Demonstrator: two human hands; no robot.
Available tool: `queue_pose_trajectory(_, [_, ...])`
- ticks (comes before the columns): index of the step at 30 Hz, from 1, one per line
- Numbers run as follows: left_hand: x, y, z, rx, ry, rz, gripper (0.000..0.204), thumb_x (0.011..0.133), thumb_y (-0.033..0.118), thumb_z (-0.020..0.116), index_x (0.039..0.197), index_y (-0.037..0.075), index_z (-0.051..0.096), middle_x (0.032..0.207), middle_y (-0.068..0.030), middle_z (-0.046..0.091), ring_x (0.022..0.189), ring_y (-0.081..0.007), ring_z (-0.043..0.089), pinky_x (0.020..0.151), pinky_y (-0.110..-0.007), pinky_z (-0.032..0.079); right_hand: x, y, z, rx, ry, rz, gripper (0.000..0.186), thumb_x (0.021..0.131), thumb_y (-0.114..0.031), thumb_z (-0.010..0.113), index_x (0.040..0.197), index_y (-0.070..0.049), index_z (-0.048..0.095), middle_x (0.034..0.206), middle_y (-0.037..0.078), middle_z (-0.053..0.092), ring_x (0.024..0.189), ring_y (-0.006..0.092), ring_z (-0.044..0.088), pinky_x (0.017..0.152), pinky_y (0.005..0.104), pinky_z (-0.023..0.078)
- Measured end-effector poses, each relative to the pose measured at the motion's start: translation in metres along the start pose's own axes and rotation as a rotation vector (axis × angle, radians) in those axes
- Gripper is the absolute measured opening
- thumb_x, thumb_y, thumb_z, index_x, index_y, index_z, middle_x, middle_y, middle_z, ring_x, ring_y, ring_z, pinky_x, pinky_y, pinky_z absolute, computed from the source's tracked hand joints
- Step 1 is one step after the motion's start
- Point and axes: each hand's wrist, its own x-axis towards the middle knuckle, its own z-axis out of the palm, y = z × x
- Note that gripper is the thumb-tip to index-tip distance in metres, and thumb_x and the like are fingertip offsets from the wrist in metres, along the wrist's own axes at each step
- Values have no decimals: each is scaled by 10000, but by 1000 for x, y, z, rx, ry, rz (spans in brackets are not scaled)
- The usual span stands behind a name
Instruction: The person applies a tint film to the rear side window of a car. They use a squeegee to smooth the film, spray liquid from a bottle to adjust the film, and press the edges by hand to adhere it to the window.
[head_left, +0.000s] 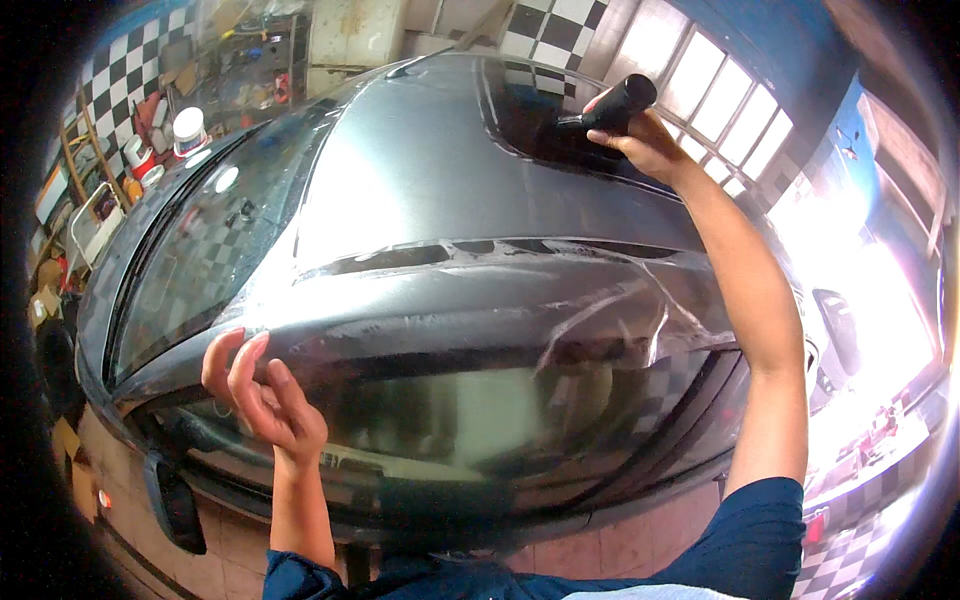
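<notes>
Right hand [648, 148] gripping black tube [630, 95] over dark glass [535, 108], far right. Left hand [270, 403] hanging near left, fingers kinda curled, parted. Wrinkly film [655, 335] running along near roof [450, 200] edge.

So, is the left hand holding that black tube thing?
No, the right hand holds the black tube thing, while the left hand is well apart from it.

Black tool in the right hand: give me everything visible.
The black tool looks cylindrical and smooth, perhaps plastic, with a round end facing up. A narrow, shinier piece points left from its side. It is tilted above the car's dark, glossy roof panel. The right hand grips it, hiding part; whether it touches the panel is unclear.
</notes>
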Motion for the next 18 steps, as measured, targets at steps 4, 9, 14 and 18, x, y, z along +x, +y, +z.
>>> queue_pose_trajectory(4, [2,-1,-3,9,-1,8,166,899,66,450,1027,0,532,1152,-157,465,1091,-269,417,921,-399,340,-16,-13,-14,94,-59,-106,248,804,-19,657,1020,-63,543,972,12,540,922,126,505,817,258,423])
queue_pose_trajectory(9, [3,0,-4,19,3,14,176,896,69,450,1032,-2,536,1144,-160,468,1089,-276,417,923,-399,336,-33,-25,-29,190,-149,-57,293,778,10,665,1028,-79,542,1015,7,541,992,122,497,878,262,406])
queue_pose_trajectory(14, [3,1,-4,42,-9,40,181,890,64,454,1029,-10,542,1130,-168,478,1085,-282,418,917,-403,338,-39,-32,-51,196,0,95,289,770,-38,677,1027,-91,557,990,8,573,996,146,524,905,301,407])
queue_pose_trajectory(18, [6,5,-2,38,3,35,170,886,55,457,1016,-13,543,1123,-171,489,1076,-287,420,909,-407,340,-26,-11,-43,-7,102,-16,236,823,-96,649,1039,-101,554,960,7,564,960,134,522,863,287,418])
